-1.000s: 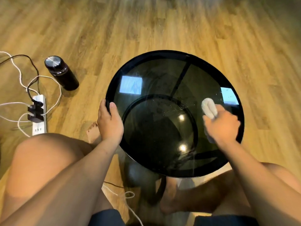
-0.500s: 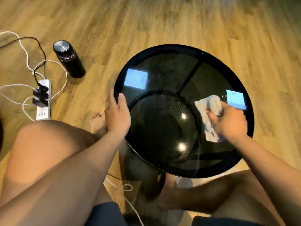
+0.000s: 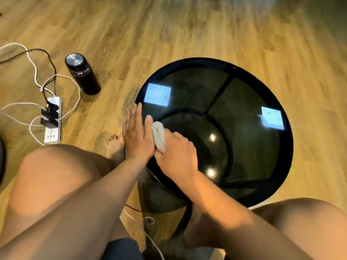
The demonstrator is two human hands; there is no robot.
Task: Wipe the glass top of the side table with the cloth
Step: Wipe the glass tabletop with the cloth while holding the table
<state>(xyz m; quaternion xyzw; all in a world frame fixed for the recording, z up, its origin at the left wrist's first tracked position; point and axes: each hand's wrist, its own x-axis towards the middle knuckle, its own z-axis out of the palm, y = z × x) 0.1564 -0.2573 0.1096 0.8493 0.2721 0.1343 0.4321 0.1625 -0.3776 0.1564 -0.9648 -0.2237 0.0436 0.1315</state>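
The round side table has a dark glass top [image 3: 244, 102] with a black rim, standing on the wooden floor between my knees. My left hand [image 3: 136, 134] lies flat over the table's left edge, fingers out and thumb on the glass. My right hand [image 3: 176, 156] is closed on a bunched white cloth [image 3: 159, 136] and presses it on the glass at the near left, right against my left thumb. Most of the cloth is hidden under my right hand.
A black flask with a metal lid [image 3: 81, 74] stands on the floor to the left. A white power strip [image 3: 53, 122] with black plugs and loose white and black cables lies further left. My bare foot [image 3: 113, 145] rests beside the table's left edge.
My right hand has swept the cloth from the right side of the glass across to the left edge, and the cloth is bunched again. The left hand has stayed on the rim.
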